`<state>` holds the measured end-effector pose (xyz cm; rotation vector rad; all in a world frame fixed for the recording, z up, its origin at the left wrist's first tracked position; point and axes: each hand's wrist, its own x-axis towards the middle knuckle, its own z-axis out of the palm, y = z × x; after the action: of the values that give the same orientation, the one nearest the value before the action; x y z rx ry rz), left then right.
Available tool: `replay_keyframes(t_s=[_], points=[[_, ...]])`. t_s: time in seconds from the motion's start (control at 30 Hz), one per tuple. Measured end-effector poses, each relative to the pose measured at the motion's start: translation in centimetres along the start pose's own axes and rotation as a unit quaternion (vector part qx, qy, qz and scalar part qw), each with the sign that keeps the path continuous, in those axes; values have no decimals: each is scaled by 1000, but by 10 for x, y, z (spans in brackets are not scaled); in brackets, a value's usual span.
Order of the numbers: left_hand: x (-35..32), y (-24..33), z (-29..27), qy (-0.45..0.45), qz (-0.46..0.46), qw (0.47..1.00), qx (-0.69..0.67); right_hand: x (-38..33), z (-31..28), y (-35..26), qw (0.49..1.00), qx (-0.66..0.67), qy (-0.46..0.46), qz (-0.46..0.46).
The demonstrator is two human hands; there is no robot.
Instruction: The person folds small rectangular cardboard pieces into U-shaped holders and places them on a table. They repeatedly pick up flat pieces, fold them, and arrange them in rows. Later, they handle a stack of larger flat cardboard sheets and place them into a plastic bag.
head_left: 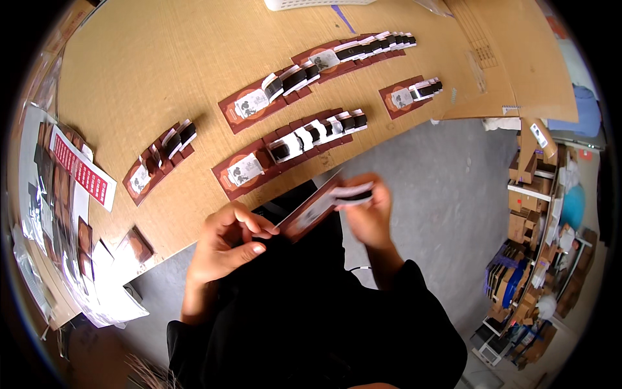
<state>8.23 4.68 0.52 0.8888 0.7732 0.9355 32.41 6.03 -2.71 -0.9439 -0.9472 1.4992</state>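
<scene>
- Left hand (223,243) fingers (249,249) pinch the lower corner of a brown product card (311,211), steadying it.
- Right hand (370,211) fingers (363,178) close around the card's upper end, where a black-and-white band (353,193) sits.
- Card is held tilted between both hands, in front of the body and off the tabletop (149,78).
- Overlapped rows of finished cards (285,150) lie fanned beyond the hands.
- Loose card stack (78,220) at left edge.

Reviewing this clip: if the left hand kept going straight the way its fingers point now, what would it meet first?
The left hand points right, toward the brown card that both hands hold. Its fingertips already touch the card's near end, so the card comes first, and behind it, probably, the right hand. Depth is hard to judge here.
</scene>
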Motion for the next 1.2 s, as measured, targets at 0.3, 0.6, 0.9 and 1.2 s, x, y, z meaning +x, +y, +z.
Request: replay_keyframes(t_s=[0.3, 0.6, 0.9, 1.2], points=[[-27, 21, -56, 112, 107, 987, 51, 58, -51, -56, 983, 149, 74, -82], [-82, 29, -86, 336, 156, 921, 117, 54, 1, -32, 988, 134, 69, -24], [-101, 28, -97, 250, 252, 898, 260, 32, 167, 25, 986, 9, -144, 81], [-107, 60, -121, 376, 147, 723, 560, 49, 233, 66, 979, -30, -193, 51]])
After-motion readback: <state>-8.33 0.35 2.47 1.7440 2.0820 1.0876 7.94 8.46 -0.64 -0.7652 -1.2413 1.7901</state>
